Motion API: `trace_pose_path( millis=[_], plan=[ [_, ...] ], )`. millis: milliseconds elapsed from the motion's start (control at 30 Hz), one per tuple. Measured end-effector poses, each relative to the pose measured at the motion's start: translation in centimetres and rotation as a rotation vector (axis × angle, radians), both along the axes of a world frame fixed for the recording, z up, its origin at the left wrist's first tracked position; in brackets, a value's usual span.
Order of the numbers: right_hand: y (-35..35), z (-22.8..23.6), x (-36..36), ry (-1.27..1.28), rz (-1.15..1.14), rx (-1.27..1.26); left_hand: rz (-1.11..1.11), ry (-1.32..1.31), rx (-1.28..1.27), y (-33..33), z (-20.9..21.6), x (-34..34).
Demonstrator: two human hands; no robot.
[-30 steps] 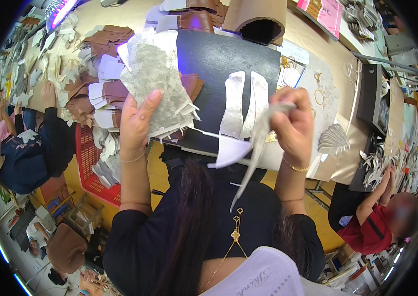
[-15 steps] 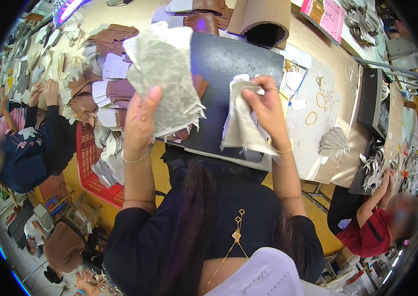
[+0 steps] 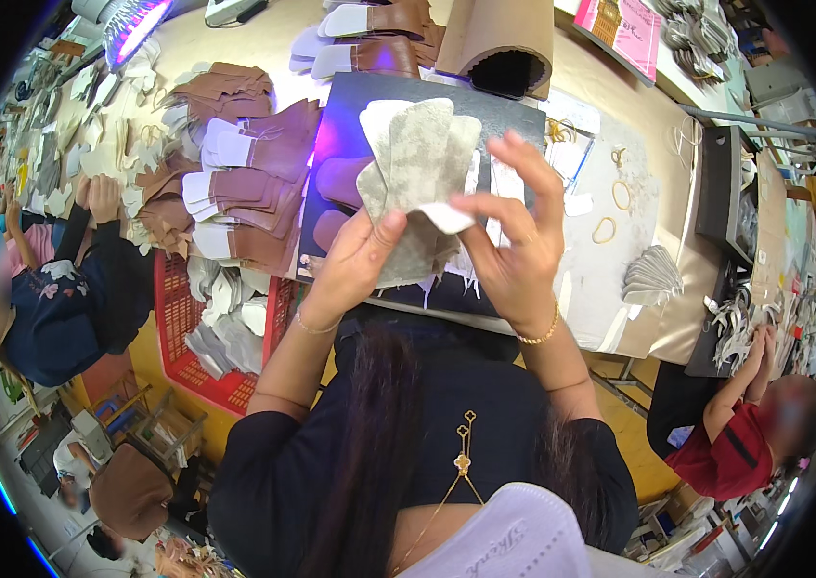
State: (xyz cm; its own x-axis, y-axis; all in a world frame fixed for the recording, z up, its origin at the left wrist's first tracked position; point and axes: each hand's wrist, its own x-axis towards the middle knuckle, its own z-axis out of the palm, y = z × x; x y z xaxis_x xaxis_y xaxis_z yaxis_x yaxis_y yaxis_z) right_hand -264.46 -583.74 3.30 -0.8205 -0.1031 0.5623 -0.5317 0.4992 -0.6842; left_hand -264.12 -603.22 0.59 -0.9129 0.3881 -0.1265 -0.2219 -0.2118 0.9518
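My left hand grips a fan of grey, suede-like cut pieces with rounded ends, its thumb pressed on the lower part. The pieces are held up over a black board. My right hand is at the fan's right side, its finger and thumb closed on the curled white edge of one piece; the other fingers are raised. Behind the fan, brown rounded pieces lie on the board. White pieces rest on it near my right hand, partly hidden.
Stacks of brown-and-white pieces lie left of the board. A red basket of pale pieces stands below. A cardboard tube is at the back. Rubber bands and a grey fanned bundle lie right. Other people work on both sides.
My left hand has moved right with its pieces, which now show as a fan. My right hand has come in to the fan's edge; the pale piece it held hangs there no longer.
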Motion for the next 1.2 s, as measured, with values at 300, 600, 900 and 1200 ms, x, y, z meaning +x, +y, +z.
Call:
trace_pose_path(
  millis=[300,600,900,1200],
  plan=[
    [6.0,1.8,5.0,-0.304,0.103,-1.001,0.188,-0.210,0.141,-1.5,-1.6,-1.5],
    [5.8,-6.0,-1.2,-0.328,-0.383,0.149,0.026,-0.085,-0.018,-0.3,-0.9,-0.4],
    [2.5,0.0,-1.7,0.049,-0.192,0.220,-0.181,-0.122,0.040,1.3,-0.6,0.1],
    [2.0,1.7,3.8,-0.377,0.268,-0.780,-0.011,-0.321,0.132,1.9,-1.1,0.2]
  ],
)
